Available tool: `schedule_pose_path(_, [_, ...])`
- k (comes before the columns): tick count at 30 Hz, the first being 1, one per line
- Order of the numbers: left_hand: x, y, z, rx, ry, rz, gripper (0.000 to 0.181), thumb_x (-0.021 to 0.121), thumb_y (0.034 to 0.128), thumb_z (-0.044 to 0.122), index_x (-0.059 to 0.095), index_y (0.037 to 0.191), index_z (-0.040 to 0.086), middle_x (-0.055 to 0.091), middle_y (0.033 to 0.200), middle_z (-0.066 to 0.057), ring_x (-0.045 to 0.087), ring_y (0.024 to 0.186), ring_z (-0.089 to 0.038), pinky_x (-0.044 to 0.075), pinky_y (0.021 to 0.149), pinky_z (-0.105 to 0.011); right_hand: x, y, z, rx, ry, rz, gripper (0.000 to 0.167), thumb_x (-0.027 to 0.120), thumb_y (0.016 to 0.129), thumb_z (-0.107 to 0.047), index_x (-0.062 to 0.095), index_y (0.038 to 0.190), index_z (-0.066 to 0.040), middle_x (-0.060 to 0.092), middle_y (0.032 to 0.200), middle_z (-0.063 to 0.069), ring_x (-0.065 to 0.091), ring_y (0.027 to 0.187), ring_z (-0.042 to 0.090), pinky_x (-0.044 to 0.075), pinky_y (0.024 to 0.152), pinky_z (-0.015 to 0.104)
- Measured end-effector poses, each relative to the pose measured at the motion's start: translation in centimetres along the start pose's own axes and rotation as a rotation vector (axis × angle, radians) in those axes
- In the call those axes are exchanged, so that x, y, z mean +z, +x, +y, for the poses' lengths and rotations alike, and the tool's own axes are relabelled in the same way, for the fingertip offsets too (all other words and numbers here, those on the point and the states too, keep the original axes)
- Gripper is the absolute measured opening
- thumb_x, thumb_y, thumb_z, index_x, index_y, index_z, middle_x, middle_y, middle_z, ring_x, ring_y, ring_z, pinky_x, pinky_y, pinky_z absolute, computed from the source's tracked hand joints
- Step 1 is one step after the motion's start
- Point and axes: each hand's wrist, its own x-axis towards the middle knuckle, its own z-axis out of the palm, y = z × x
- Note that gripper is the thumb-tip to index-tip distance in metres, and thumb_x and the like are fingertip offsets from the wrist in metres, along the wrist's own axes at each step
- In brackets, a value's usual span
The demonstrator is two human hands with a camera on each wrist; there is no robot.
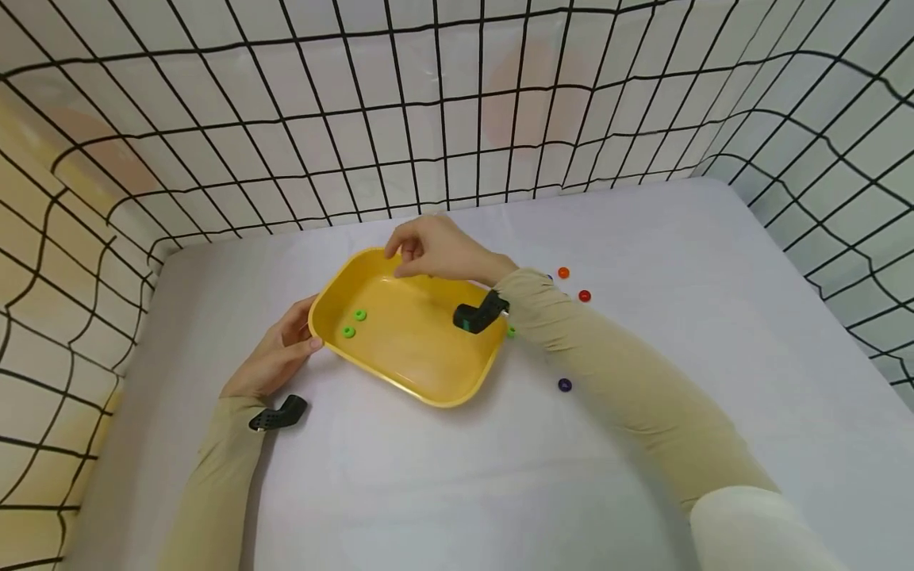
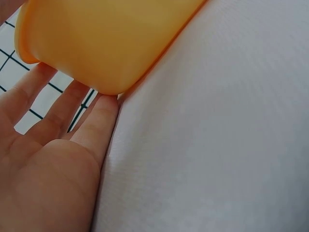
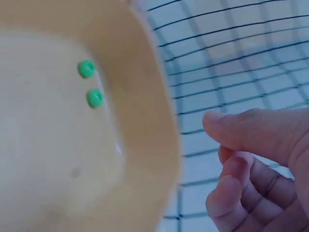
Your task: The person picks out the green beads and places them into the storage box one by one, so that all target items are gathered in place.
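Note:
A yellow tray (image 1: pixel 407 349) is on the white table, with two green ring-shaped beads (image 3: pixel 90 82) at its left end. At that end my left hand (image 1: pixel 274 353) touches the tray, its fingers nearly straight against the outer wall in the left wrist view and the thumb tip by the rim. Above the tray's far rim hovers my right hand (image 1: pixel 439 250), fingers loosely bent and the thumb apart from them. Nothing shows between its fingers (image 3: pixel 224 195). My right forearm hides part of the tray's right side.
Right of the tray lie an orange bead (image 1: pixel 563 272), a red bead (image 1: pixel 585 296) and a dark purple bead (image 1: pixel 565 385). A green bead (image 1: pixel 511 331) peeks out beside the tray's right rim. Black wire mesh (image 1: pixel 443 103) bounds the table's back and sides.

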Motion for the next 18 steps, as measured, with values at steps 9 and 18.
schedule_pose_path(9, [-0.2,-0.2,0.1,0.031,-0.028,-0.01,0.062,0.058,0.0963,0.003,0.032,0.151,0.016,0.036,0.15,-0.003,0.042,0.127,-0.017,0.042,0.102,-0.014,-2.5,-11.3,3.7,0.144,0.102,0.219,0.02,0.075,0.088,-0.018,0.073,0.105,-0.007,0.063,0.084,0.007,0.055,0.071,0.02,0.047,0.055,0.022])
schedule_pose_path(18, [-0.1,-0.2,0.1,0.029,-0.029,-0.01,0.062,0.058,0.0963,0.003,0.032,0.151,0.016,0.036,0.15,-0.003,0.043,0.128,-0.016,0.042,0.102,-0.013,-1.0,-20.9,7.7,0.364,0.18,0.309,0.025,0.076,0.087,-0.018,0.071,0.107,-0.003,0.06,0.087,0.009,0.056,0.071,0.016,0.05,0.055,0.023])
